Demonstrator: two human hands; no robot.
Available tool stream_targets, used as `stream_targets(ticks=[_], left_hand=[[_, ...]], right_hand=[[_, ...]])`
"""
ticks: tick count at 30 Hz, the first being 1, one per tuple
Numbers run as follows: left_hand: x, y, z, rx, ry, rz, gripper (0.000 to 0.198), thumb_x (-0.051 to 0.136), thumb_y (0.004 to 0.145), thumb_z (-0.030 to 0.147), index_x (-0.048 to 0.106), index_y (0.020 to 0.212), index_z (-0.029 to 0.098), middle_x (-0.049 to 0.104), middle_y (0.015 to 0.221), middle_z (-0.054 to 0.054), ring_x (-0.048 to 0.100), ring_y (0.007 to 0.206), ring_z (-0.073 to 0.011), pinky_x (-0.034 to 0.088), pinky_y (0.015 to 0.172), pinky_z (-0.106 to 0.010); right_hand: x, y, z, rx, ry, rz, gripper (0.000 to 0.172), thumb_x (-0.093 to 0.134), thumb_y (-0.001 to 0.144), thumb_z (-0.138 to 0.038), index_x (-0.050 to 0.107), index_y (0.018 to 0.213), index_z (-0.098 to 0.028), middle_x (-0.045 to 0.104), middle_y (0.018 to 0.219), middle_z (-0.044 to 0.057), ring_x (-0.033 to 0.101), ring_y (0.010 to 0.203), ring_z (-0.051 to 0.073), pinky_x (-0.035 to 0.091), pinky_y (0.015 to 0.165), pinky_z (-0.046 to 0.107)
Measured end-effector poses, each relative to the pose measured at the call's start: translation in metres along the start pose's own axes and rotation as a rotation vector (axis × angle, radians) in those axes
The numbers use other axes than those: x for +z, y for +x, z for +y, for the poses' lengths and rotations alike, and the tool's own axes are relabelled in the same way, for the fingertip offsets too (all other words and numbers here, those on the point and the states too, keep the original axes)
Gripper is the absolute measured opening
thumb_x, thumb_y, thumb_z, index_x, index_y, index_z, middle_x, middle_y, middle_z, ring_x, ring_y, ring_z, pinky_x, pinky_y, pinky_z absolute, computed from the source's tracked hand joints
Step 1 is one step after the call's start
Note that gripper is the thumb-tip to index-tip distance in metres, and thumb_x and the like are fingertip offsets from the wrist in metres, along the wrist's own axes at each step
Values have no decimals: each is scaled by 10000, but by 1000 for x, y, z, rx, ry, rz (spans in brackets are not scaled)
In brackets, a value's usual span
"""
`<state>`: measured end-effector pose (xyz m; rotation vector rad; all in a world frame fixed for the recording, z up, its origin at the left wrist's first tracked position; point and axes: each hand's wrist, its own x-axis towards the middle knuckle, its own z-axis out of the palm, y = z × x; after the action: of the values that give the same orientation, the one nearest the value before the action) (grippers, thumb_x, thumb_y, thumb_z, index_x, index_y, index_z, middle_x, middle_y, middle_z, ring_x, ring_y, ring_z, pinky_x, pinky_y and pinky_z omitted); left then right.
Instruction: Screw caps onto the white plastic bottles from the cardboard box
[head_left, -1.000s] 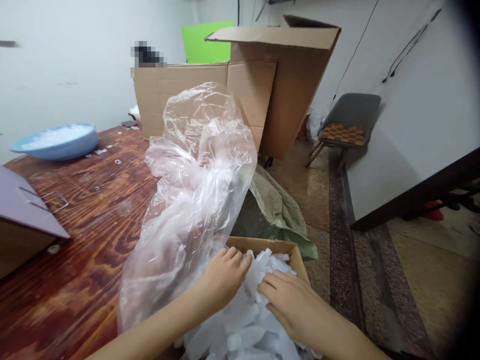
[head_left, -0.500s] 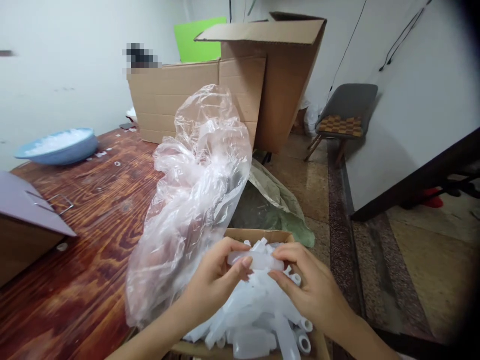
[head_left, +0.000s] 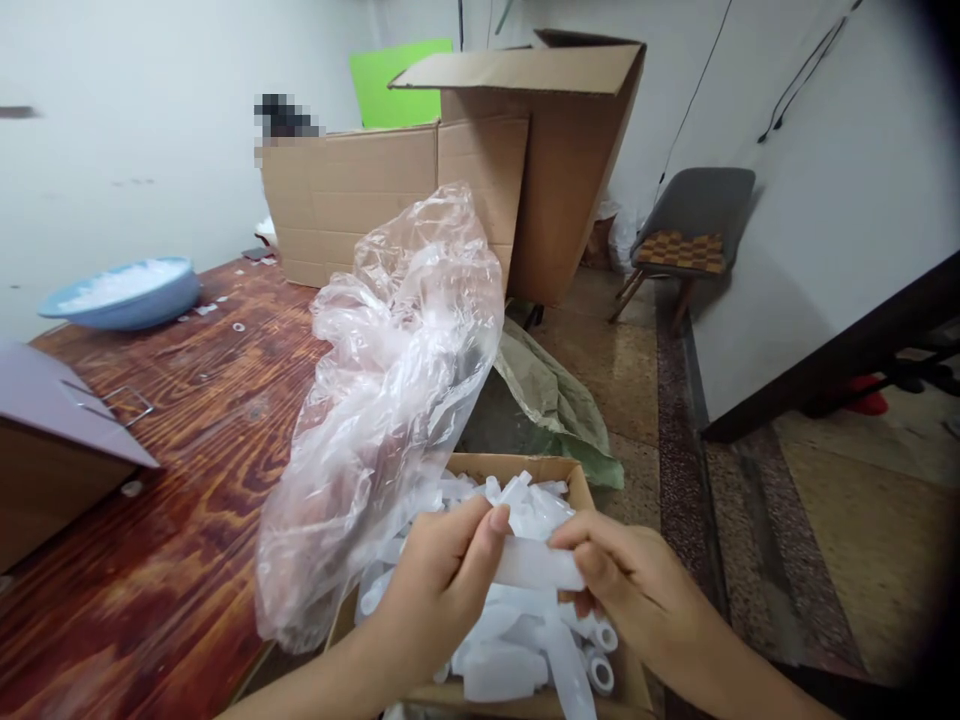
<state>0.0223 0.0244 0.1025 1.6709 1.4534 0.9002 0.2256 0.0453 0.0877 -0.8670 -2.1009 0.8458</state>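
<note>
Between my two hands is a translucent white plastic tube-like piece (head_left: 534, 563), held level above a cardboard box (head_left: 581, 487). My left hand (head_left: 450, 565) is closed round its left end, thumb along the top. At the other end, my right hand (head_left: 619, 570) pinches the piece with thumb and fingers. Below them the box is full of similar white plastic pieces (head_left: 504, 668), some with round open necks (head_left: 600, 672). A large clear plastic bag (head_left: 397, 400) lies crumpled against the box's left side.
The reddish wooden table (head_left: 225, 400) carries a blue basin (head_left: 142, 310) of white bits and a lilac-topped box (head_left: 60, 410) with a metal clip. Large cardboard boxes (head_left: 352, 200) stand behind. A grey chair (head_left: 697, 215) is by the wall; a green sack (head_left: 559, 400) lies beyond the box.
Both hands have shifted slightly down with the plastic piece. My left hand has turned and closed more fully round its end, and the right fingers have moved to its tip.
</note>
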Motion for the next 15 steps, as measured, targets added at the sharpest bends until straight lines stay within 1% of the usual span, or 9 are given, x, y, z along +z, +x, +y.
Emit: stream_targets(ticks=[1,3,5,7,9,10,12,13,15], left_hand=[[0,0,0,20,6,21,477,324,997,445,364,590,199,352,486,53,346,450,-90,224,460,-247],[-2,0,0,39,-4,47,471,322,1002,422,362,589,198,330,497,54,333,454,-88,225,461,-247],[-6,-1,1,64,-22,26,471,323,1004,411,399,594,191,324,502,54,336,454,-86,230,456,-242],[-9,0,3,79,-34,-7,477,323,1006,408,438,601,184,323,498,54,342,447,-84,233,451,-241],[-9,2,5,64,-32,-8,482,325,1006,415,440,599,184,315,494,55,338,444,-84,229,447,-242],[-7,3,5,43,-33,-7,485,325,1006,420,443,599,184,321,492,54,345,445,-85,234,448,-241],[-3,4,6,5,-41,-11,501,316,1010,435,451,596,187,346,479,52,366,442,-89,256,449,-241],[-1,4,6,9,-39,-6,512,301,1016,438,462,598,189,367,468,48,380,434,-91,267,446,-242],[1,0,6,111,8,15,543,261,1017,477,533,642,193,442,469,28,425,430,-106,306,451,-254]], right_hand=[[-1,-1,0,7,-25,8,267,355,1034,-398,572,1075,-247,635,660,-36,628,538,114,497,497,195],[-4,-5,5,-145,-163,43,375,394,992,-519,526,1227,-257,681,754,7,656,604,160,534,589,269],[-7,-7,13,-271,-318,-2,482,450,933,-612,529,1252,-259,698,807,37,666,652,196,534,637,322],[-10,-8,19,-209,-363,-100,480,407,934,-641,585,1147,-250,686,767,28,660,632,189,520,589,301],[-13,-7,18,-130,-356,-90,558,370,918,-684,560,1159,-219,684,826,52,671,701,197,532,602,297],[-13,-6,15,-161,-361,-56,569,395,914,-680,520,1201,-205,686,893,76,677,772,212,545,655,312],[-12,-2,5,-291,-408,24,442,486,948,-539,452,1224,-195,680,954,99,671,855,233,543,743,344],[-11,1,-1,-327,-427,49,307,495,967,-429,453,1173,-205,676,907,82,668,820,226,536,729,342],[-8,6,-11,-290,-408,82,47,430,981,-246,462,1015,-240,629,748,22,638,666,187,508,630,316]])
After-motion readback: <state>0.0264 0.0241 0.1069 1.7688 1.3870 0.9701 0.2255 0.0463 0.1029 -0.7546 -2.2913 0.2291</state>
